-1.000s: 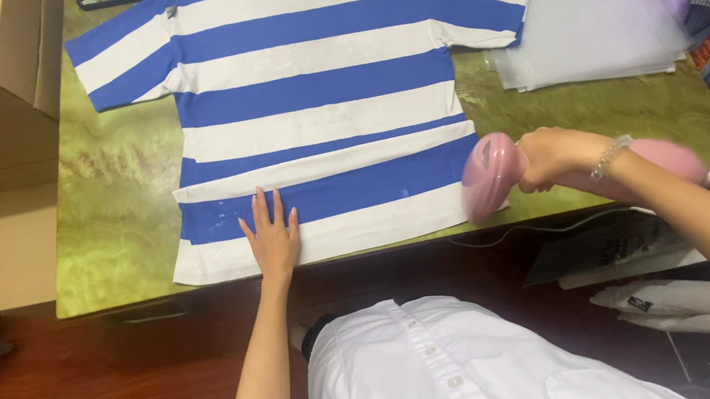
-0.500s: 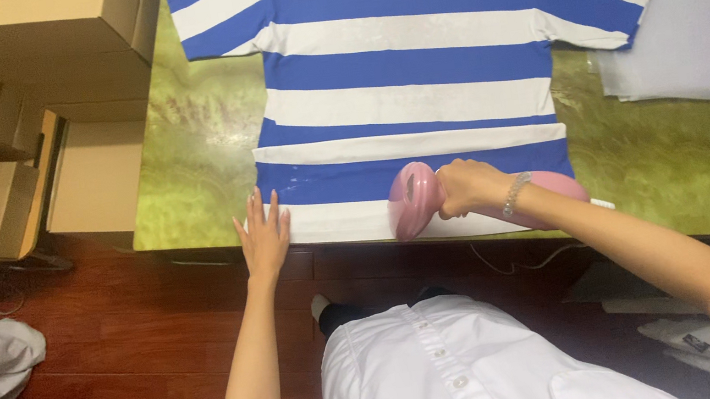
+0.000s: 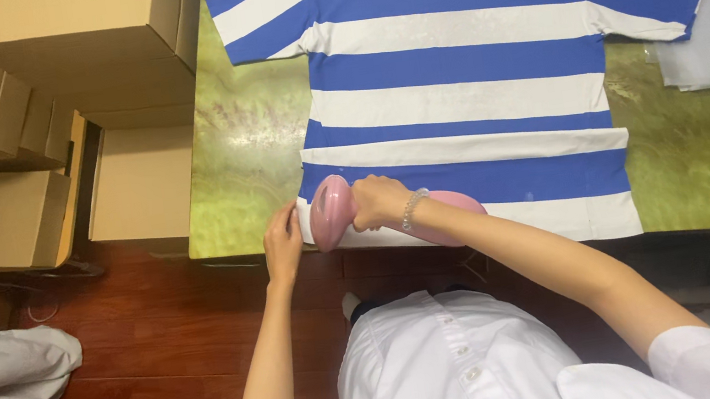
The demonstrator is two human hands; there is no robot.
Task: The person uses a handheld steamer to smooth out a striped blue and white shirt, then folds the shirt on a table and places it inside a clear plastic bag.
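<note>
Shirt (image 3: pixel 458 74), striped blue and white, lies flat across the green worktop (image 3: pixel 249 168) at centre frame. My right hand (image 3: pixel 379 203) is closed around a pink steamer (image 3: pixel 331 212) on the hem's lower-left corner, where my left hand (image 3: pixel 284 242) pinches the edge.

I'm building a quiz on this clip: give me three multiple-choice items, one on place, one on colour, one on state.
1. Where is the left hand?
A. On the T-shirt's lower left hem corner
B. On a cardboard box
C. On a sleeve

2. The T-shirt stripes are:
A. red and white
B. blue and white
C. green and black

3. The right hand:
A. lies open
B. grips the pink handheld steamer
C. holds a box

Answers: A, fingers pinch that hem corner; B, visible bands; B, fingers wrap its handle.
</note>
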